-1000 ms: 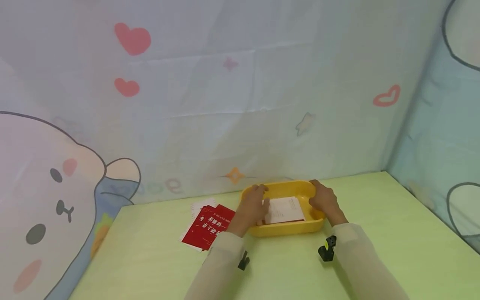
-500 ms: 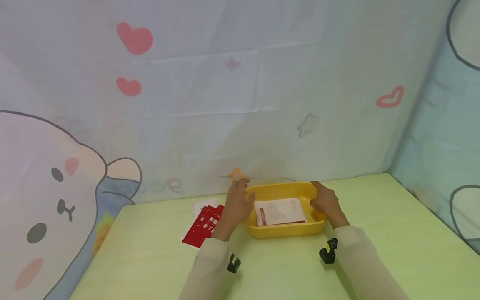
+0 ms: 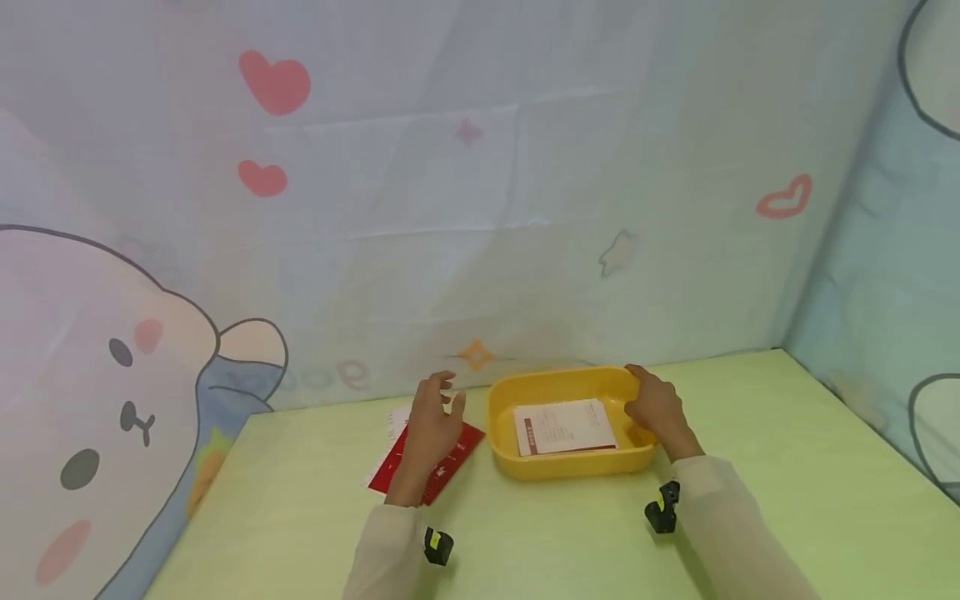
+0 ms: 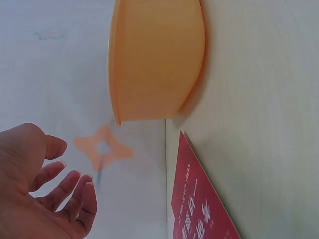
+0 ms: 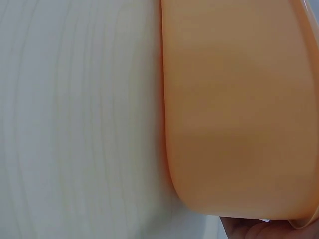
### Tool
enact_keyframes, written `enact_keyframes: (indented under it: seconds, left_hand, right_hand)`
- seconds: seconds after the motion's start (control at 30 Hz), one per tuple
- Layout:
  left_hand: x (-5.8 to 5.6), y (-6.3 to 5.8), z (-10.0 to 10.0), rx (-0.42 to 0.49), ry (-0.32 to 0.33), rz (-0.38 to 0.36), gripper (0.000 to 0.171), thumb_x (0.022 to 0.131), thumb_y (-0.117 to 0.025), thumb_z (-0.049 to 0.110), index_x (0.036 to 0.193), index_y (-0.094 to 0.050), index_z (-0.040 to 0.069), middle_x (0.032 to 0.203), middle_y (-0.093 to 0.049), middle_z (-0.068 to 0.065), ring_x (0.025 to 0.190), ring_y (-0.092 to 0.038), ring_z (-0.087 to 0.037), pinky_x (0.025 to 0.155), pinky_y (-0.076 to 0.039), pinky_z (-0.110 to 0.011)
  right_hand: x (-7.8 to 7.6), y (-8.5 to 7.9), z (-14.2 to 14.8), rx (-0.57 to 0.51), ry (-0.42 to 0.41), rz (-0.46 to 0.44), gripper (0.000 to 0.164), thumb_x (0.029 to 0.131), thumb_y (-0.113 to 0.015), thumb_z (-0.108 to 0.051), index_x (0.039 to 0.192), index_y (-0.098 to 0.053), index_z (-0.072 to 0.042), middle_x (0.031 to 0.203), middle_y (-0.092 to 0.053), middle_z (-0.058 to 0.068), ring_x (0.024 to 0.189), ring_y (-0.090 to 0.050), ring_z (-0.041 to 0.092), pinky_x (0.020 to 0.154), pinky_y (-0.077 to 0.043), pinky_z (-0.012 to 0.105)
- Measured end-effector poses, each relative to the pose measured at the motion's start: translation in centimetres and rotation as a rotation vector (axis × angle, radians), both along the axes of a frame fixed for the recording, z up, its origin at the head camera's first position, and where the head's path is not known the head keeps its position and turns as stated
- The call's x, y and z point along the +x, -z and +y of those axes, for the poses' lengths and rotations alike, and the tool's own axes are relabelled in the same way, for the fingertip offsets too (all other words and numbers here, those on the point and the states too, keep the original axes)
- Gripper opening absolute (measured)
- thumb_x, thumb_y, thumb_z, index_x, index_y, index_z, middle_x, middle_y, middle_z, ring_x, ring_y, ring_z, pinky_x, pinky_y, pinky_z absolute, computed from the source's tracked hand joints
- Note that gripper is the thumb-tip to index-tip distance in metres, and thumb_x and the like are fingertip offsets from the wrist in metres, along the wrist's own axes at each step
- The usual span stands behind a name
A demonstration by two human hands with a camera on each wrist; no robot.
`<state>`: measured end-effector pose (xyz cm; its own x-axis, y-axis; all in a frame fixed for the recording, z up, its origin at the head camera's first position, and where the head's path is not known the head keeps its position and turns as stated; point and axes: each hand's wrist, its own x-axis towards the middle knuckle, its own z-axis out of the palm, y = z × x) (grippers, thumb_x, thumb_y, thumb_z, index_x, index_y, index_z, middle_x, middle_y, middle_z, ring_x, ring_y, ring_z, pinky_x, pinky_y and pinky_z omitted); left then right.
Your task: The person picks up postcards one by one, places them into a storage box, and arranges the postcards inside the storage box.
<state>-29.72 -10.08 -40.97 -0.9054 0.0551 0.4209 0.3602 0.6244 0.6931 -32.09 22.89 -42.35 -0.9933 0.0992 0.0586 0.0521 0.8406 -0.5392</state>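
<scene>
A yellow plastic tray point(image 3: 577, 467) rests on the table near the back wall, holding a small stack of white printed cards point(image 3: 567, 425). My right hand point(image 3: 658, 410) grips its right end, thumb over the rim; in the right wrist view only fingers point(image 5: 266, 230) show at the tray's lower corner. My left hand point(image 3: 432, 427) hovers above a loose pile of red cards point(image 3: 463, 457) left of the tray, holding nothing. In the left wrist view its fingers are loosely curved, apart from the red card point(image 4: 199, 206) and from the tray wall point(image 4: 154, 64).
The light green tabletop point(image 3: 555, 533) extends in front and to both sides. A printed cloth backdrop point(image 3: 420, 208) rises along the table's back edge, with another cloth wall point(image 3: 885, 275) at the right. Under the red pile a white paper edge point(image 3: 396, 423) sticks out.
My left hand has drawn out of the tray and moved left to over the red cards, uncovering the white stack. My right hand has kept its hold on the tray's right end.
</scene>
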Motion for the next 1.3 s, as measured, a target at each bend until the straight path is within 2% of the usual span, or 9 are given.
enact_keyframes:
  seconds: [0.2,0.37,0.43,0.6,0.73,0.83,0.93,1.13,1.3]
  left_hand:
    - [0.7,0.5,-1.5,-0.035,-0.039,-0.05,0.04,0.098,-0.059,0.018,0.135,-0.051,0.003,0.122,-0.056,-0.022,0.108,-0.058,-0.036,0.091,-0.051,-0.049]
    - [1.3,1.3,-2.7,-0.098,-0.093,-0.095,0.042,0.096,-0.063,0.019,0.133,-0.052,0.001,0.124,-0.056,-0.024,0.111,-0.053,-0.038,0.087,-0.05,-0.051]
    - [1.4,1.6,-3.2,-0.123,-0.101,-0.117,0.045,0.095,-0.065,0.02,0.133,-0.052,0.0,0.125,-0.055,-0.026,0.111,-0.051,-0.04,0.085,-0.051,-0.052]
    - [1.5,2.5,-4.2,-0.19,-0.117,-0.18,0.051,0.093,-0.068,0.024,0.133,-0.051,0.0,0.126,-0.052,-0.029,0.112,-0.049,-0.045,0.086,-0.049,-0.055]
    - [1.7,3.1,-4.8,-0.251,-0.154,-0.239,0.06,0.088,-0.073,0.029,0.135,-0.05,0.0,0.127,-0.051,-0.03,0.114,-0.048,-0.046,0.088,-0.048,-0.06]
    - [1.7,3.2,-5.0,-0.307,-0.182,-0.289,0.07,0.085,-0.075,0.036,0.137,-0.047,-0.003,0.129,-0.049,-0.031,0.117,-0.046,-0.047,0.092,-0.046,-0.063]
    - [1.8,3.2,-5.1,-0.348,-0.195,-0.325,0.079,0.084,-0.076,0.041,0.138,-0.044,-0.006,0.131,-0.046,-0.034,0.12,-0.042,-0.049,0.094,-0.045,-0.065]
    - [1.9,2.9,-5.5,-0.363,-0.199,-0.367,0.085,0.079,-0.079,0.043,0.139,-0.043,-0.006,0.129,-0.045,-0.035,0.119,-0.04,-0.05,0.095,-0.043,-0.065]
    - [2.0,2.9,-5.8,-0.366,-0.199,-0.412,0.09,0.074,-0.084,0.044,0.135,-0.044,-0.008,0.123,-0.045,-0.033,0.117,-0.039,-0.047,0.097,-0.04,-0.064]
  right_hand:
    - [-0.5,0.1,-0.2,-0.015,0.002,0.002,0.067,0.082,-0.056,-0.002,0.147,-0.038,0.002,0.134,-0.054,0.033,0.095,-0.057,0.041,0.078,-0.053,0.051]
    - [-0.6,0.3,-0.5,-0.025,0.004,-0.019,0.068,0.082,-0.055,-0.002,0.148,-0.037,0.0,0.137,-0.052,0.033,0.095,-0.055,0.04,0.075,-0.052,0.048]
    - [-0.6,0.3,-0.5,-0.025,0.007,-0.017,0.069,0.082,-0.055,-0.002,0.148,-0.037,0.0,0.137,-0.052,0.033,0.094,-0.055,0.04,0.073,-0.051,0.047]
    - [-0.4,0.2,-0.6,-0.046,0.005,-0.001,0.069,0.082,-0.054,-0.002,0.149,-0.038,-0.001,0.135,-0.053,0.034,0.083,-0.053,0.035,0.06,-0.045,0.036]
    - [-0.1,0.2,-0.7,-0.053,0.004,0.012,0.068,0.081,-0.054,-0.002,0.148,-0.04,-0.001,0.134,-0.054,0.034,0.083,-0.053,0.035,0.061,-0.046,0.037]
    - [0.0,0.2,-0.6,-0.051,0.009,0.027,0.067,0.081,-0.054,-0.002,0.147,-0.041,-0.001,0.133,-0.055,0.033,0.087,-0.055,0.038,0.067,-0.05,0.043]
    - [0.0,0.3,-0.6,-0.055,0.011,0.034,0.067,0.081,-0.054,-0.002,0.146,-0.042,-0.001,0.131,-0.056,0.033,0.085,-0.054,0.037,0.067,-0.05,0.043]
    - [-0.1,0.3,-0.7,-0.068,0.017,0.031,0.068,0.08,-0.053,-0.002,0.147,-0.041,-0.001,0.132,-0.056,0.033,0.081,-0.052,0.034,0.059,-0.044,0.035]
    - [-0.2,0.4,-0.9,-0.083,0.023,0.032,0.068,0.081,-0.053,-0.001,0.148,-0.041,-0.003,0.134,-0.055,0.032,0.081,-0.051,0.033,0.058,-0.041,0.033]
